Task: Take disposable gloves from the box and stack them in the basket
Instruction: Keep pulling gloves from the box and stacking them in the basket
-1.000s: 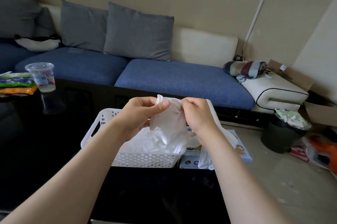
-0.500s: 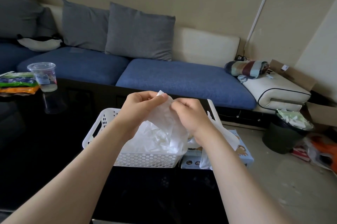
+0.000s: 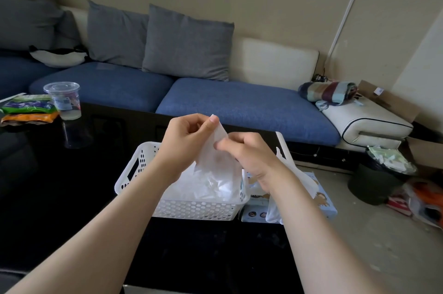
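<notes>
Glove held over basket, two-hand pinch.
Left hand point(image 3: 189, 140) and right hand point(image 3: 249, 154) each pinch the top of a thin, crinkled, translucent film glove point(image 3: 215, 157), which hangs above the white perforated plastic basket point(image 3: 191, 210) holding a rumpled glove pile point(image 3: 203, 186). A rectangular printed box point(image 3: 322, 202) sits just beside the basket at its 3 o'clock.

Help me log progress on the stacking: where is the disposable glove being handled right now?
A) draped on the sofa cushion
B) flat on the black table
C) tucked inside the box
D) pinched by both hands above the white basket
D: the left hand and right hand both pinch the disposable glove, holding it up over the white basket.
</notes>
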`<state>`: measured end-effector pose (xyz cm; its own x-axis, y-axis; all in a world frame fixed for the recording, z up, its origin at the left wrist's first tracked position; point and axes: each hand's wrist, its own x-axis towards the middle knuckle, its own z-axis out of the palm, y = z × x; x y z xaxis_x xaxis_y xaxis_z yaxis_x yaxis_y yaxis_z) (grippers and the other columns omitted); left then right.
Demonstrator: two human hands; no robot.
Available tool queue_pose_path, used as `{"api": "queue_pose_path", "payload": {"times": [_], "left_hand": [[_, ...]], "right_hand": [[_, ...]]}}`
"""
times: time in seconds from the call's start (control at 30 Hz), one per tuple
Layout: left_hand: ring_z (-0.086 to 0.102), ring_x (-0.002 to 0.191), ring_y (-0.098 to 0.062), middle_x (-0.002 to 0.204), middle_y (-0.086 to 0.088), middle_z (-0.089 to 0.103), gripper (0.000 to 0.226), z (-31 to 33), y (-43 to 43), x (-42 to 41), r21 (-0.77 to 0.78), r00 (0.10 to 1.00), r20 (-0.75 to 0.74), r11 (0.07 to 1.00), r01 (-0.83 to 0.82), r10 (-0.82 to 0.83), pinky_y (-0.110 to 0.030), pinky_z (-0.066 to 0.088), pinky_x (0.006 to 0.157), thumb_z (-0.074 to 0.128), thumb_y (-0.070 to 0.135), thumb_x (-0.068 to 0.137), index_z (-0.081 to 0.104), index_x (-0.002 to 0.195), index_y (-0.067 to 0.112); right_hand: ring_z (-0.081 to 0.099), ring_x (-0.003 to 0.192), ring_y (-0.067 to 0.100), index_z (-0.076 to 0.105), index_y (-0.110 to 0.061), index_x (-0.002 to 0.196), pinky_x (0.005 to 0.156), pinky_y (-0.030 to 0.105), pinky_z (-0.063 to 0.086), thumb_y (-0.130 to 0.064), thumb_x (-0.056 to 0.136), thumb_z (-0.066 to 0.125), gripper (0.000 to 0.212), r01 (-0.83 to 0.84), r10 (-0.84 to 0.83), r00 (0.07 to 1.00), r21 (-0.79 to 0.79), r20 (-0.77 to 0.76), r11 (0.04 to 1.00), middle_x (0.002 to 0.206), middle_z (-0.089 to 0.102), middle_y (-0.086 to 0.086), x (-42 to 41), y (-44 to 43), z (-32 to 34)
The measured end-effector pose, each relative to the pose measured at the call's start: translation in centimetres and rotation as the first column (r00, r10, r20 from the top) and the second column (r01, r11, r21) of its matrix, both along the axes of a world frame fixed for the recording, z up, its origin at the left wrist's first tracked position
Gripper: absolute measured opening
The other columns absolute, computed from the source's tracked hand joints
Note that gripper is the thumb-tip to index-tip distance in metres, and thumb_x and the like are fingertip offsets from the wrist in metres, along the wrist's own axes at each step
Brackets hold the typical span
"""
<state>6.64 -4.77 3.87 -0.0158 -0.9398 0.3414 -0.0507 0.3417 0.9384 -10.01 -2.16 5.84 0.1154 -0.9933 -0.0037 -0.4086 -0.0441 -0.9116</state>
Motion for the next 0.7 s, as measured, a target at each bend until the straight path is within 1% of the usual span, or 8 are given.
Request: {"api": "queue_pose_path", "payload": {"times": [0.07,0.2,0.27,0.37,0.43,0.57,0.63,0.7], "left_hand": [[0.065,0.075,-0.009,0.087,-0.010,0.075,0.031,0.1,0.1,-0.1,-0.012,1.000,-0.001,1.000,-0.010,0.010,-0.029,0.055,0.066,0.067,0.039,0.101,0.080,0.092,0.013],[0.065,0.078,-0.015,0.084,-0.008,0.072,0.036,0.3,0.0,0.0,0.087,0.988,-0.157,0.996,0.009,0.005,-0.035,0.053,0.070,0.069,0.039,0.100,0.077,0.093,0.005],[0.064,0.078,-0.021,0.085,-0.009,0.070,0.040,0.3,-0.1,0.2,0.148,0.972,-0.234,0.989,0.025,0.011,-0.038,0.051,0.070,0.069,0.040,0.100,0.075,0.093,0.002],[0.061,0.079,-0.029,0.087,-0.014,0.065,0.047,0.0,-0.2,0.5,0.239,0.955,-0.296,0.969,0.058,0.016,-0.041,0.050,0.068,0.069,0.041,0.101,0.071,0.102,-0.007],[0.065,0.082,-0.029,0.091,-0.012,0.068,0.047,-0.3,-0.3,0.6,0.307,0.976,-0.214,0.951,0.034,0.034,-0.036,0.052,0.064,0.065,0.042,0.102,0.071,0.106,-0.004],[0.067,0.087,-0.025,0.096,-0.008,0.070,0.035,-1.4,-0.7,1.3,0.374,0.966,0.229,0.906,-0.200,0.119,-0.027,0.054,0.051,0.056,0.042,0.107,0.072,0.099,0.012],[0.064,0.083,-0.027,0.096,-0.011,0.069,0.030,-2.5,-1.2,2.1,0.368,0.922,0.370,0.894,-0.257,0.113,-0.032,0.057,0.056,0.055,0.036,0.108,0.071,0.102,0.011],[0.065,0.084,-0.033,0.095,-0.015,0.068,0.027,-3.6,-1.9,3.1,0.346,0.886,0.447,0.889,-0.301,0.126,-0.043,0.060,0.066,0.055,0.031,0.108,0.071,0.103,0.009]], "right_hand": [[0.063,0.073,0.014,0.077,-0.011,0.082,0.070,0.032,0.047,-0.022,0.089,0.066,0.017,0.048,-0.052,0.993,-0.043,-0.110,0.998,0.081,0.074,0.010,0.2,-0.4,-0.5],[0.030,0.067,0.023,0.041,-0.003,0.065,0.062,0.036,0.022,-0.001,0.080,0.048,0.016,0.136,-0.144,0.977,-0.062,-0.158,0.989,0.068,0.032,0.008,-0.4,-0.6,-0.3],[0.021,0.070,0.023,0.025,-0.013,0.064,0.063,0.039,0.014,-0.002,0.066,0.047,0.025,0.182,-0.182,0.983,-0.005,-0.011,0.983,0.070,0.023,0.005,-0.7,-0.4,0.2],[0.016,0.080,0.031,0.019,-0.017,0.074,0.064,0.041,0.015,-0.010,0.047,0.047,0.040,0.158,-0.196,0.930,0.143,0.311,0.977,0.084,0.017,0.010,-1.8,-0.4,0.6],[0.019,0.080,0.030,0.026,-0.018,0.073,0.065,0.040,0.021,-0.015,0.056,0.057,0.035,0.192,-0.228,0.929,0.146,0.293,0.970,0.083,0.022,0.007,-2.6,-0.4,0.6],[0.021,0.064,0.019,0.035,-0.010,0.065,0.059,0.034,0.020,-0.016,0.082,0.062,0.033,0.323,-0.327,0.945,-0.101,-0.022,0.941,0.064,0.023,0.001,-2.6,-1.1,-0.7],[0.019,0.061,0.019,0.032,-0.013,0.063,0.059,0.035,0.016,-0.011,0.083,0.057,0.032,0.279,-0.314,0.930,-0.193,-0.190,0.941,0.060,0.021,-0.001,-1.9,-1.8,-2.1],[0.031,0.059,0.020,0.044,-0.009,0.060,0.056,0.034,0.021,-0.009,0.090,0.053,0.031,0.224,-0.300,0.884,-0.238,-0.359,0.945,0.058,0.035,0.001,-1.3,-2.7,-3.7]]}}
